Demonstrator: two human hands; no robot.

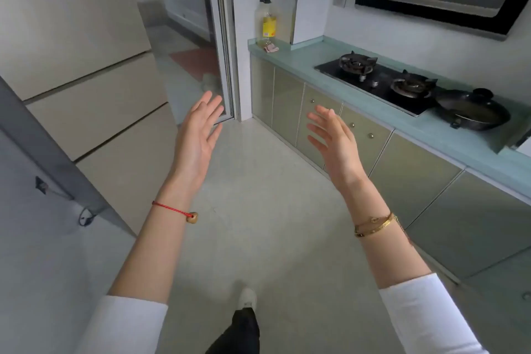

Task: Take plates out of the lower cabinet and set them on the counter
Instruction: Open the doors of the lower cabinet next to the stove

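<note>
My left hand [198, 135] and my right hand [333, 141] are raised in front of me over the floor, palms facing each other, fingers straight, holding nothing. The lower cabinet [342, 126] with small round knobs runs along the right wall, all its doors closed. My right hand is in front of the knobbed doors without touching them. Above the cabinet lies the pale green counter [301, 63]. No plates are in view.
A black gas hob [382, 83] is set in the counter, with a dark lidded wok [471, 112] to its right. An oil bottle [268, 23] stands at the counter's far end. A beige fridge [86, 80] fills the left side, a sliding door behind it.
</note>
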